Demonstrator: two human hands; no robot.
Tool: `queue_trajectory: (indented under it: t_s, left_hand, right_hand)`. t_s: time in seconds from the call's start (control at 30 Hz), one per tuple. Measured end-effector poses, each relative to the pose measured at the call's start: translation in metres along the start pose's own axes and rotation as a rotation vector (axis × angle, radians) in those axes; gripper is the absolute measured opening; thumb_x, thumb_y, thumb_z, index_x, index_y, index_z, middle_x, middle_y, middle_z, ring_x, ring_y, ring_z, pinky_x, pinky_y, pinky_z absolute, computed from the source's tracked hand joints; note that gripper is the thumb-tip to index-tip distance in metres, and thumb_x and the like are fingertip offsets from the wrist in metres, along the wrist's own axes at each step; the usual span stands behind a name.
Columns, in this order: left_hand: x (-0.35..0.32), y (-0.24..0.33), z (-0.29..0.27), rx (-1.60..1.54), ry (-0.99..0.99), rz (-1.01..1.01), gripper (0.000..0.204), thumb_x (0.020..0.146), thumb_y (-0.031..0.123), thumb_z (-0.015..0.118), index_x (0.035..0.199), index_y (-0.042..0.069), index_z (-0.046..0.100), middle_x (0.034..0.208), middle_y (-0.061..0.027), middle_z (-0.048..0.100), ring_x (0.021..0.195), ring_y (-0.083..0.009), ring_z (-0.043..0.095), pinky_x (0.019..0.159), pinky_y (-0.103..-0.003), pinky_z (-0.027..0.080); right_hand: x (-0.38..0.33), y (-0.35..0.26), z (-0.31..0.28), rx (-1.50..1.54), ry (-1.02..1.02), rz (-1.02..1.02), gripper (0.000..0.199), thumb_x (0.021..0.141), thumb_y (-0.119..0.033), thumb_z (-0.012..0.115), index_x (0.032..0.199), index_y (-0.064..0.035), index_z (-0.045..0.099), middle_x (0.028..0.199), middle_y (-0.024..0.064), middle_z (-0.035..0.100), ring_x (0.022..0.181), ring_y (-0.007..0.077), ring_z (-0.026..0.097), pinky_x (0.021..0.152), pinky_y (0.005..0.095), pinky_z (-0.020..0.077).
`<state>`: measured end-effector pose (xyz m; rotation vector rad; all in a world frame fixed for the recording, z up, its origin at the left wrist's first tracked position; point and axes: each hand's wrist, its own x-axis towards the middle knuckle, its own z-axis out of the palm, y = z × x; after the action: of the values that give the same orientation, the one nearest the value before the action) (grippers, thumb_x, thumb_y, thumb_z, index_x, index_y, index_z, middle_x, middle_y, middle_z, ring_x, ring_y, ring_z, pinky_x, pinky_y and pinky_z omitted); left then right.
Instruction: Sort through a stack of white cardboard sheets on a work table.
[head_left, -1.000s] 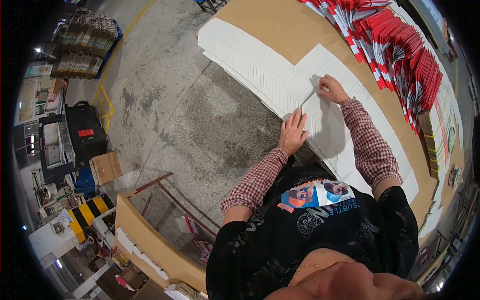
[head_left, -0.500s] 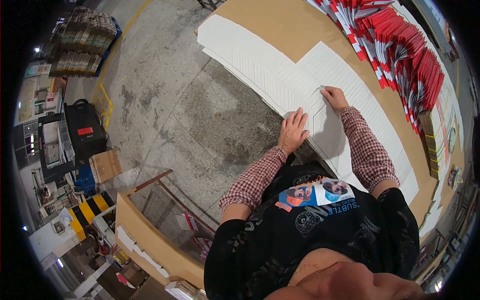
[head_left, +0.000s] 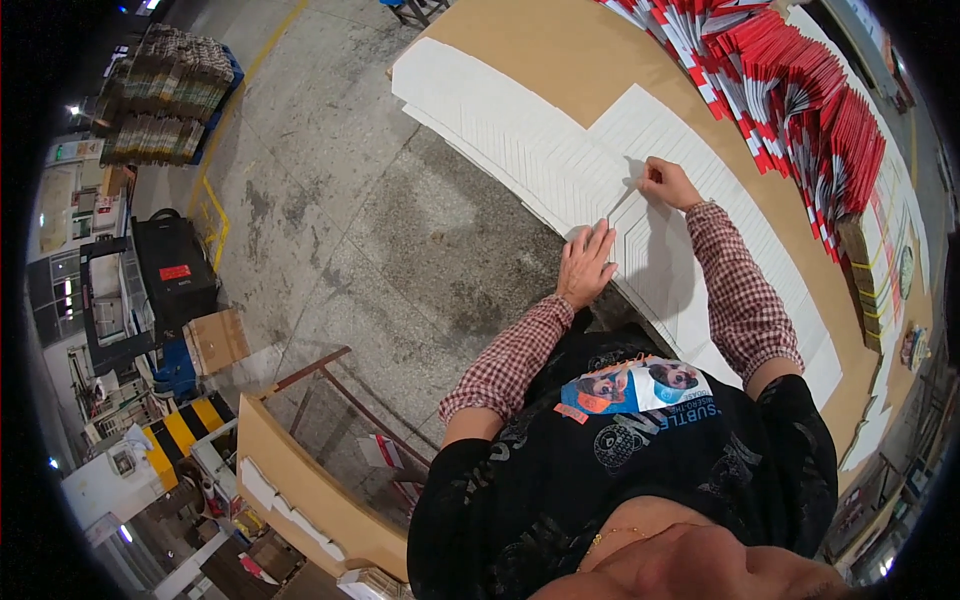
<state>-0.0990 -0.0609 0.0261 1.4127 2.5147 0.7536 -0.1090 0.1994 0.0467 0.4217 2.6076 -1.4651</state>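
Observation:
White paper or card sheets (head_left: 500, 125) lie fanned in overlapping rows, their edges making a run of parallel lines, on a brown board-topped table. My left hand (head_left: 585, 265) rests flat near the table's front edge, fingers stretched out over the sheets. Farther to the right, my right hand (head_left: 668, 184) is closed in a pinch just above the white rows, casting a shadow on them. What sits between its thumb and forefinger, if anything, is too small to make out. Checked sleeves cover both forearms.
Red-and-white folded pieces (head_left: 800, 90) stand in fanned bunches at the table's far right, beside a strapped bundle (head_left: 860, 270). Bare brown board (head_left: 530, 60) shows behind the sheets. A metal frame (head_left: 310, 370) stands on the floor at left, near a brown-topped surface (head_left: 300, 490).
My right hand has drawn into a tighter pinch and shifted slightly away from me, lifting a little off the sheets. My left hand stays in place.

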Motion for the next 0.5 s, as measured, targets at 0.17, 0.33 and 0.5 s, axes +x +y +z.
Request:
queue_trajectory:
  t_s: [0.17,0.33,0.5]
  left_hand:
    - [0.003,0.002,-0.002,0.009,-0.007,0.012,0.058,0.078,0.029,0.055,0.129,0.009,0.035,0.137,-0.0071,0.026,0.117,-0.0295,0.030,0.092,-0.043,0.029]
    - [0.002,0.002,-0.004,0.008,0.010,0.013,0.056,0.078,0.029,0.055,0.128,0.009,0.036,0.136,-0.0075,0.028,0.116,-0.0301,0.032,0.091,-0.043,0.030]
    - [0.000,0.001,-0.005,-0.008,0.026,0.028,0.056,0.078,0.029,0.056,0.127,0.009,0.037,0.136,-0.0094,0.027,0.116,-0.0304,0.032,0.091,-0.043,0.030]
  right_hand:
    - [-0.006,0.026,0.014,-0.154,0.047,0.057,0.030,0.083,-0.023,0.054,0.068,0.0019,0.048,0.054,0.0041,0.038,0.054,0.0117,0.033,0.050,0.0283,0.0331]
    - [-0.010,0.025,0.020,-0.109,0.094,0.001,0.030,0.083,-0.022,0.054,0.069,0.0033,0.048,0.054,0.0042,0.038,0.054,0.0117,0.034,0.050,0.0282,0.0328]
    - [-0.015,0.014,0.020,-0.061,0.127,-0.014,0.019,0.081,-0.016,0.056,0.073,0.0008,0.052,0.056,0.0035,0.043,0.055,0.0106,0.038,0.052,0.0259,0.0357]
